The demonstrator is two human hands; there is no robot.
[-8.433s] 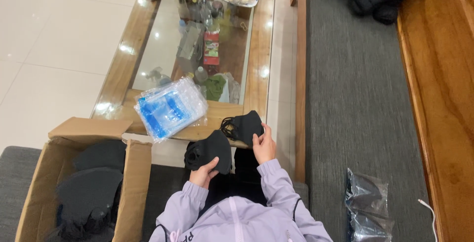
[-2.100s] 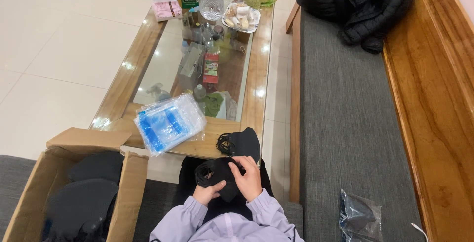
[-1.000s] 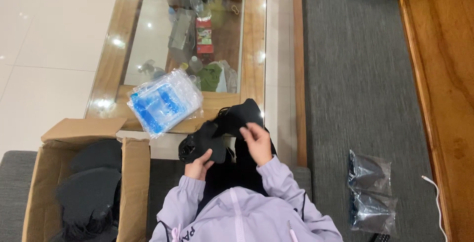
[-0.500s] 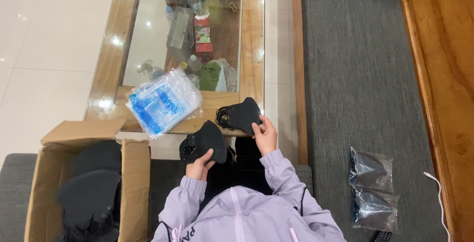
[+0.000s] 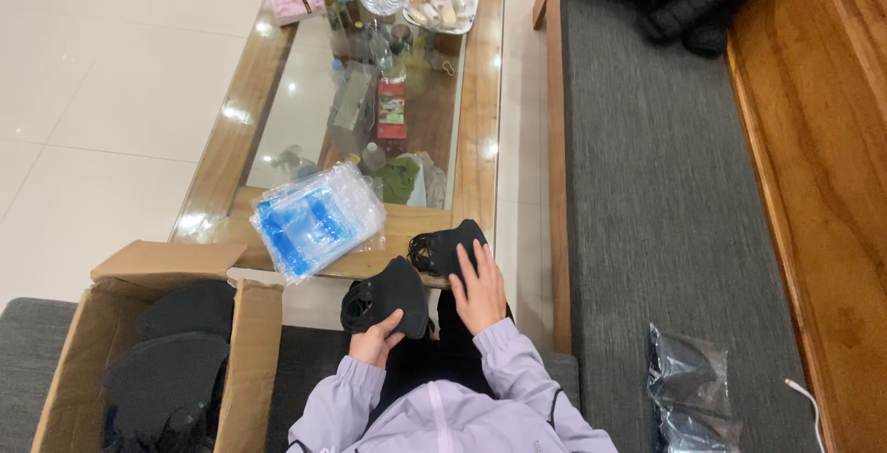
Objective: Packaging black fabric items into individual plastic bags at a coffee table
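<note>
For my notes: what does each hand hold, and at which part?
Left hand holds a black mask by its lower edge. Right hand lies on a mask stack.

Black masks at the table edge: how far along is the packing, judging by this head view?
Done: a filled clear bag lies on the grey bench cushion. In hand: the left hand has a grip on one black mask; the right hand rests on a small mask pile at the table edge. Left: many black masses fill the cardboard box; a stack of empty bags waits.
</note>
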